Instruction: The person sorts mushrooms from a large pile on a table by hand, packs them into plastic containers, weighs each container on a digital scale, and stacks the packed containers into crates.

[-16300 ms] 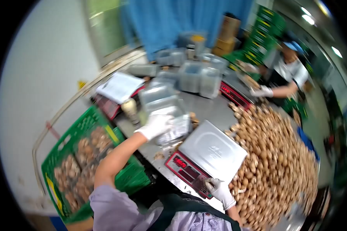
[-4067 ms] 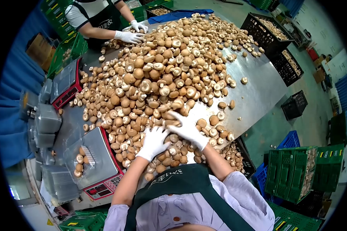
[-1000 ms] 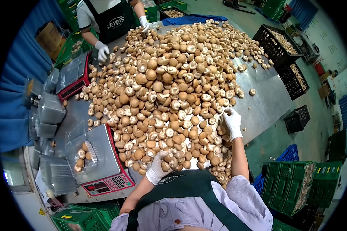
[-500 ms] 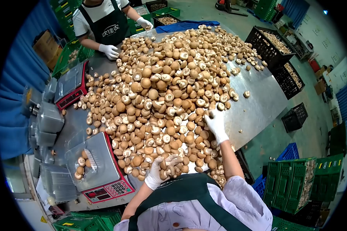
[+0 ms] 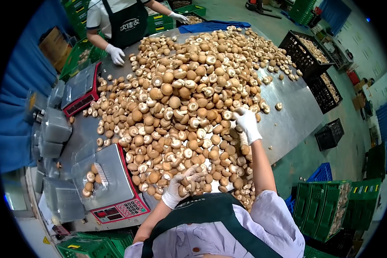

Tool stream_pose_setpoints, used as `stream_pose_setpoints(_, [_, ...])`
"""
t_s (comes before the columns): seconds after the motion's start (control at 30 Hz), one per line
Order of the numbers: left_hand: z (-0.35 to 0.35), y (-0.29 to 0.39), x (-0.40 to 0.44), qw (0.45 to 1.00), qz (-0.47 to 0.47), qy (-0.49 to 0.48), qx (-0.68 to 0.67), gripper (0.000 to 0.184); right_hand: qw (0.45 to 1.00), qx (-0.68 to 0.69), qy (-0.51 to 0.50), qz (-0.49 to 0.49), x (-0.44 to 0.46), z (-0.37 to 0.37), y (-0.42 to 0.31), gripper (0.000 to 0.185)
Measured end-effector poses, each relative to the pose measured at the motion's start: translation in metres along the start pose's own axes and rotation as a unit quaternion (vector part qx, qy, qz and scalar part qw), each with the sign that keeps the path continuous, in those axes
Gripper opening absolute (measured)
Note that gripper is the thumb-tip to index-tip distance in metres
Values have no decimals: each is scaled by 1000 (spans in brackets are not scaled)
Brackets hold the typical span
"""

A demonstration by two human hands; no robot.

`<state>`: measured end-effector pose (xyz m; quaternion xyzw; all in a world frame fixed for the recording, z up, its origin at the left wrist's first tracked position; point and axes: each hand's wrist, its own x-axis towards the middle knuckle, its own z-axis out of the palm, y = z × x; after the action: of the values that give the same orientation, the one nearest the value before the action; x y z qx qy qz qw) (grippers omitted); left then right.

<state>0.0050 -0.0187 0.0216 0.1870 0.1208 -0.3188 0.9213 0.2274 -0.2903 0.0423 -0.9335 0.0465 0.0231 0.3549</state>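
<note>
A large heap of brown-capped shiitake mushrooms (image 5: 180,99) covers the metal table. My left hand (image 5: 175,192), in a white glove, is cupped close to my apron with its fingers curled round a few mushrooms (image 5: 185,187). At the right edge of the heap, my gloved right hand (image 5: 247,124) reaches forward over the mushrooms, its fingers apart and the fingertips close to a pale stem-up mushroom (image 5: 228,115). To the left, a scale (image 5: 116,189) with a red frame carries a clear plastic tray (image 5: 102,175) holding several mushrooms.
Across the table stands a co-worker (image 5: 120,26) in a dark apron and white gloves. A second scale (image 5: 79,88) sits at the left, near stacked clear trays (image 5: 64,200). Black crates (image 5: 305,51) of mushrooms and green crates (image 5: 322,208) stand on the right.
My right hand has moved forward along the heap's right edge. My left hand stays near my apron with mushrooms in it. The co-worker's arm has reached toward the crates behind the table.
</note>
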Motion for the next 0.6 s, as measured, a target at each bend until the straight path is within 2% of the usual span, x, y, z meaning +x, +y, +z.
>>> stream_pose_setpoints(0.03, [-14,-2,4,999,-2,-4,31,72,994,-67,83,-33,11,3,5,31])
stream_pose_setpoints(0.07, [-16,0,1,1000,-18,-21,4,64,989,-83,109,-48,23,12,17,31])
stream_pose_setpoints(0.13, [-12,6,-3,999,-40,-21,-6,49,996,-53,33,-66,17,11,1,32])
stream_pose_setpoints(0.17, [-2,7,-9,994,-15,59,86,38,997,-47,11,-54,9,13,-12,31])
stream_pose_setpoints(0.2, [6,11,-16,992,4,65,109,36,996,-81,15,-35,6,20,-15,30])
stream_pose_setpoints(0.27, [15,24,-26,961,62,129,236,35,994,-82,65,-35,3,25,-13,29])
stream_pose_setpoints(0.3, [14,38,-31,954,50,98,278,29,990,-100,92,-34,3,27,-11,29])
stream_pose_setpoints(0.33, [25,49,-33,925,47,119,356,29,990,-94,99,-41,4,29,-8,30])
stream_pose_setpoints(0.37, [24,50,-30,838,140,132,510,33,990,-94,99,-39,5,31,-6,30])
stream_pose_setpoints(0.4, [22,50,-27,717,226,139,644,39,990,-94,101,-37,6,31,-7,30])
stream_pose_setpoints(0.43, [23,50,-26,580,254,181,753,46,993,-22,99,-52,5,34,-8,30])
stream_pose_setpoints(0.47, [26,47,-26,491,204,224,817,52,992,50,97,-67,5,37,-10,30])
stream_pose_setpoints(0.53, [23,38,-15,474,122,187,852,58,992,72,50,-88,0,40,-28,40])
stream_pose_setpoints(0.57, [14,30,-7,440,122,171,873,59,982,31,56,-175,-3,49,-31,44])
stream_pose_setpoints(0.6, [3,18,4,398,212,177,875,52,964,-10,61,-260,-7,60,-31,49])
